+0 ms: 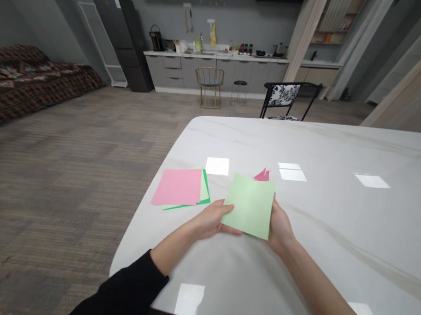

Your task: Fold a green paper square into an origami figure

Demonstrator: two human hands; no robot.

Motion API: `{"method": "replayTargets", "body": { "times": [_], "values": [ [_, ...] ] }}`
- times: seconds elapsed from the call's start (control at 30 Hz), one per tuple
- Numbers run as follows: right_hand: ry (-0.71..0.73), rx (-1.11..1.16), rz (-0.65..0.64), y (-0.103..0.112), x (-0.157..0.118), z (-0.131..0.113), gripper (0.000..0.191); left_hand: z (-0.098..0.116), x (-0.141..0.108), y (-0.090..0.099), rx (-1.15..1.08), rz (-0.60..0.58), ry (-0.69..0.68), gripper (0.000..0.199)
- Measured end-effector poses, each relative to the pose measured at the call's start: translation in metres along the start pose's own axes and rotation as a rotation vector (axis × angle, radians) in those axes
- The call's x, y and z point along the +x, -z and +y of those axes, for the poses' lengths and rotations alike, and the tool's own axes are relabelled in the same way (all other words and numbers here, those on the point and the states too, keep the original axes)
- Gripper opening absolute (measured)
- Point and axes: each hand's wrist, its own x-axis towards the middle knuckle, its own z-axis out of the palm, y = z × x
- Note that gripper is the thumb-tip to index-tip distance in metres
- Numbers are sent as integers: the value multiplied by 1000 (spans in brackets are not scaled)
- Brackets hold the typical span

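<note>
A square sheet of light green paper [250, 205] is held up, a little tilted, above the table. My left hand [213, 217] pinches its left edge, thumb on top and fingers underneath. At the right edge my right hand [280, 226] grips the sheet, its fingers mostly hidden behind the paper. Just beyond the sheet stands a small pink folded-paper figure [262, 174], partly covered by it. Left of my hands lies a loose stack of paper, with a pink sheet [178, 187] on top and a dark green sheet [206, 186] and a pale green one showing beneath.
The white marbled table [332, 171] has a rounded left edge and bright light reflections. A patterned chair [282, 95] stands behind it. Farther back are a gold chair [209, 78], a kitchen counter [193, 64] and a dark fridge [123, 40]. A sofa [27, 78] is at the left.
</note>
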Motion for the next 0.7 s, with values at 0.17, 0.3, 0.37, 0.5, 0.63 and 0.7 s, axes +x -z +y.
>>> {"method": "replayTargets", "body": {
  "times": [0.17,0.3,0.37,0.5,0.63,0.7],
  "values": [
    [-53,35,-29,7,3,-10,54,4,3,9,109,87,8,27],
    [6,-42,144,12,13,7,33,5,6,13,-16,71,3,28],
    [134,-88,213,13,17,16,36,4,7,13,-159,48,21,28],
    [462,-393,314,13,15,20,51,0,8,5,-441,-100,20,26],
    [705,-790,193,5,7,20,54,-10,9,-13,-433,-106,-195,27],
    [757,-928,145,1,6,23,58,-17,11,-23,-354,-30,-305,29]
  ]
}}
